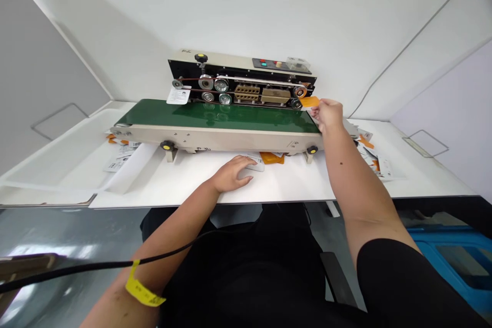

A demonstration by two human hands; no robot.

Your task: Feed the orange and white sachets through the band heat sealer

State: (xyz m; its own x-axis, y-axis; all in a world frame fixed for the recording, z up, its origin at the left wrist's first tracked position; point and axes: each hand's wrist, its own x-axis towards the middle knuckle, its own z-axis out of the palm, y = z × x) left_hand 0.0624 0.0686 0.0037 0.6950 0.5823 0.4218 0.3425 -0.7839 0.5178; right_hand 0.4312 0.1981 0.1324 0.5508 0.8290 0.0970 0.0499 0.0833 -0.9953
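Note:
At the right end of the band sealing machine (pixel 246 69), my right hand (pixel 329 113) pinches an orange packet (pixel 309 102), whose far edge is by the rollers. My left hand (pixel 231 174) rests on the white table in front of the conveyor, thumb and fingers apart. Its fingertips touch a white printed packet (pixel 257 163) lying flat. Just right of that, orange packets (pixel 273 158) lie partly under the conveyor. Another white printed packet (pixel 179 95) hangs at the machine's left end, above the green conveyor belt (pixel 215 117).
A translucent white bin (pixel 126 177) with several packets stands on the left. More white and orange packets (pixel 374 159) are piled at the right end of the table (pixel 200 187). A black cable (pixel 96 266) with a yellow tag crosses my left arm. Below right is a blue container (pixel 449 246).

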